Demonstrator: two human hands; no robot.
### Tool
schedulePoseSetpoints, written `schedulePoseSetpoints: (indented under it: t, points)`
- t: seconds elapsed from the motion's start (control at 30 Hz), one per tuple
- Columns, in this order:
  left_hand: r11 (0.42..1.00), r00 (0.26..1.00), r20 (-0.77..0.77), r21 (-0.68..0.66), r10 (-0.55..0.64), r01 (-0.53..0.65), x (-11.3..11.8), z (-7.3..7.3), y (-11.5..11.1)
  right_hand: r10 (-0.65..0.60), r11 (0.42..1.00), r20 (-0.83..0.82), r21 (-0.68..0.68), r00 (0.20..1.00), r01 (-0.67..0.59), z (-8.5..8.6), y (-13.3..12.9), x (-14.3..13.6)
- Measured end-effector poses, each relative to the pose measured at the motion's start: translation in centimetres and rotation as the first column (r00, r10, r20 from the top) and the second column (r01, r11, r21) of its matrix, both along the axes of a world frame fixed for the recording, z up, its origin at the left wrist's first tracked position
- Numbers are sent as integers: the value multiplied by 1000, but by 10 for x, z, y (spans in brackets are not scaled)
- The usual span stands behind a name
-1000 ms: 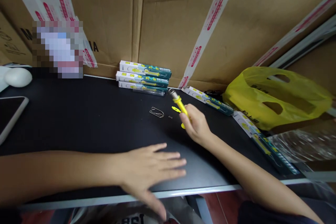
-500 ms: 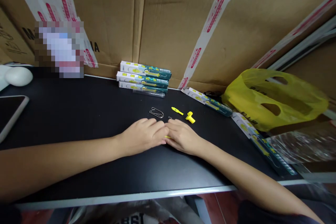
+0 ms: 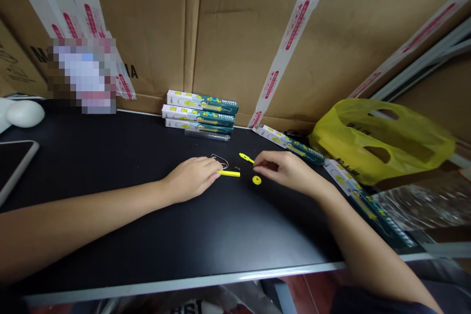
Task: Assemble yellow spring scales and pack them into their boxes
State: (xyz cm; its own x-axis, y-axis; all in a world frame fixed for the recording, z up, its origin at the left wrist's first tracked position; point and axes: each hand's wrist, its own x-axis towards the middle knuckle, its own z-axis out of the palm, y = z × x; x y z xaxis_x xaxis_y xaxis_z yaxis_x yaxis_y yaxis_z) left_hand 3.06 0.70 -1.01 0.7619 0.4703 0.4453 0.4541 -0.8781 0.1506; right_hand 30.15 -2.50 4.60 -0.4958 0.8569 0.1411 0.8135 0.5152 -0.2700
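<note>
My left hand [image 3: 194,177] is closed around a thin yellow tube [image 3: 230,173], whose free end sticks out to the right above the black table. Close to its fingers lie a bent metal wire hook [image 3: 221,160] and a small spring [image 3: 237,168]. My right hand [image 3: 290,169] has its fingers curled together at the near end of a slim yellow piece [image 3: 246,157]. Anything inside those fingers is hidden. A small yellow ring [image 3: 256,180] rests on the table just left of and below the right hand.
Several printed boxes [image 3: 200,114] stand at the back, a clear plastic tube [image 3: 207,135] before them. More boxes [image 3: 289,144] lie to the right, beside a yellow plastic bag [image 3: 331,132]. A phone-like device [image 3: 16,164] and white rounded object [image 3: 25,114] are at left.
My hands have parted; the right moved right and up. The yellow tube stays in my left hand. A yellow ring now shows on the table, while the yellow T-shaped piece is no longer visible.
</note>
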Motion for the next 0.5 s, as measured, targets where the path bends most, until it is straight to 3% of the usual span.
schedulePoseSetpoints:
  t: [0.17, 0.4, 0.5]
  points:
    - [999, 998, -35, -18, -42, 41, -3, 0, -11, 8, 991, 234, -130, 972, 23, -3, -13, -4]
    - [999, 1000, 0, -39, -8, 8, -7, -2, -8, -10, 984, 235, -170, 972, 51, -7, -13, -5]
    - [1000, 1000, 2, -21, -6, 6, -7, -3, -7, -18, 991, 246, -121, 969, 50, -8, -13, -10]
